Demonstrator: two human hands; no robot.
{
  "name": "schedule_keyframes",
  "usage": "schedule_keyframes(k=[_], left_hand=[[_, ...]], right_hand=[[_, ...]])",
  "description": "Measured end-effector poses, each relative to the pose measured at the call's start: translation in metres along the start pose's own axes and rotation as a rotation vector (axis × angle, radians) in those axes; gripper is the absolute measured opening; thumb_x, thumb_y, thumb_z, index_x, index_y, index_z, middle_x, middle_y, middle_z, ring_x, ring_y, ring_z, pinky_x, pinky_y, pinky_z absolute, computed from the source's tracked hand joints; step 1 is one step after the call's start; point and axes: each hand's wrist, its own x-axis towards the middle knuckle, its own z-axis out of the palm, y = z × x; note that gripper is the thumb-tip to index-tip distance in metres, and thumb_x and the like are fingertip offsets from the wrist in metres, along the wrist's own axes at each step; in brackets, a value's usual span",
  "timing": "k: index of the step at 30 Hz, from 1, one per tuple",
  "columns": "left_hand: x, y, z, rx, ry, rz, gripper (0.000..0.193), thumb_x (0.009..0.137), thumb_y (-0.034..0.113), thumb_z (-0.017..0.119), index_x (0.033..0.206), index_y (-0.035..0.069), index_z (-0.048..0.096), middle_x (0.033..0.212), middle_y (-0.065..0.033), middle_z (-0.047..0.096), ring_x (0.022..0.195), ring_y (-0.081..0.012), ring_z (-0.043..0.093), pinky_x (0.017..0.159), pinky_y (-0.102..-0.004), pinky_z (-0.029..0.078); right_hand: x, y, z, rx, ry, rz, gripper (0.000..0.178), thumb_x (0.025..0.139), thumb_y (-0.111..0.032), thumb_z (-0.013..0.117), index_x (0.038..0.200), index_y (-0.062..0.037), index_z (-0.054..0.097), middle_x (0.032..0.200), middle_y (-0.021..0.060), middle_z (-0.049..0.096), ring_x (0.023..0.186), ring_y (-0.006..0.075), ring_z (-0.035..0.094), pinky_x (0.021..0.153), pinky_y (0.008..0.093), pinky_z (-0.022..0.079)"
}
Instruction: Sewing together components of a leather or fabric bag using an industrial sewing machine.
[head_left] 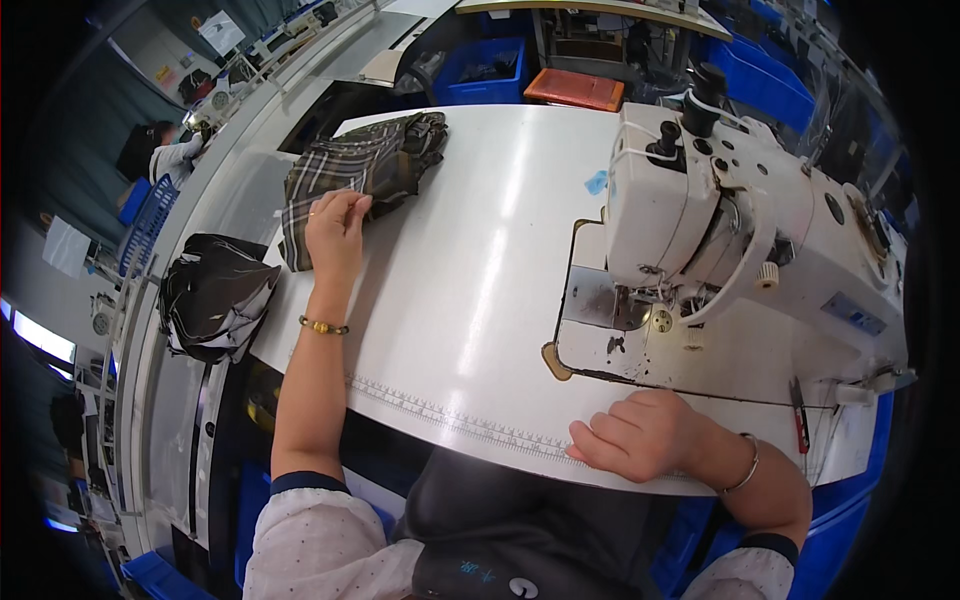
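Note:
At the far left of the white sewing table (490, 250), my left hand (336, 228) lies over the near edge of a pile of dark plaid fabric (365, 160). Its fingers are bent together and appear to pinch the cloth. Curled on the table's front edge, close to the printed ruler strip (450, 413), is my right hand (640, 437). Whatever its fingers may hold is hidden. Beyond that hand stands a white sewing machine (740, 215), its needle area over a metal plate (600, 300). No cloth shows under the needle.
A bundle of dark and white cloth (215, 300) sits left of the table. Red-handled scissors or a similar tool (801, 420) lies at the right. A blue bin (483, 70) and an orange-red tray (575, 88) are behind. Another person (177, 155) works at far left.

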Motion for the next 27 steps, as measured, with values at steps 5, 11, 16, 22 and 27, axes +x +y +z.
schedule_keyframes(k=[5,11,16,22,27], left_hand=[[-0.006,0.029,-0.027,-0.269,0.144,-0.078,0.013,0.097,0.012,0.067,0.095,-0.001,0.069,0.100,-0.0091,0.071,0.086,-0.0175,0.062,0.075,-0.0297,0.050],[-0.077,0.145,-0.077,-0.416,-0.361,0.201,0.014,0.094,0.017,0.066,0.097,0.003,0.069,0.121,-0.0149,0.070,0.118,-0.0351,0.062,0.106,-0.0465,0.043],[-0.125,0.191,-0.081,-0.081,-0.960,0.315,0.069,0.095,0.048,0.060,0.150,0.010,0.043,0.160,-0.0108,0.037,0.149,-0.0360,0.031,0.116,-0.0644,0.019],[-0.119,0.192,-0.078,-0.065,-0.997,0.291,0.081,0.092,0.058,0.059,0.154,0.011,0.039,0.163,-0.0110,0.033,0.151,-0.0363,0.027,0.117,-0.0651,0.017],[-0.117,0.181,-0.076,-0.109,-0.999,0.289,0.087,0.089,0.063,0.059,0.156,0.011,0.036,0.164,-0.0107,0.031,0.153,-0.0371,0.023,0.117,-0.0668,0.015]], right_hand=[[-0.001,-0.001,0.001,0.030,-0.006,0.044,0.019,0.083,-0.022,0.079,0.083,-0.0076,0.067,0.064,-0.0036,0.050,0.055,0.0098,0.053,0.046,0.0239,0.039],[0.001,-0.011,0.005,0.992,-0.009,0.945,0.023,0.095,-0.016,0.071,0.102,-0.0052,0.053,0.085,0.0017,0.062,0.080,0.0094,0.067,0.061,0.0256,0.053],[-0.007,-0.002,0.011,1.517,0.209,1.235,0.032,0.098,-0.012,0.066,0.113,-0.0062,0.038,0.106,0.0058,0.062,0.092,0.0081,0.064,0.071,0.0262,0.056],[-0.003,-0.005,0.013,1.356,0.171,1.279,0.026,0.093,0.001,0.067,0.110,-0.0025,0.048,0.095,0.0049,0.065,0.076,0.0057,0.064,0.061,0.0223,0.054],[0.004,-0.004,0.015,1.236,-0.033,1.343,0.023,0.091,0.002,0.069,0.113,0.0034,0.062,0.099,0.0094,0.070,0.073,0.0059,0.067,0.060,0.0221,0.056]])
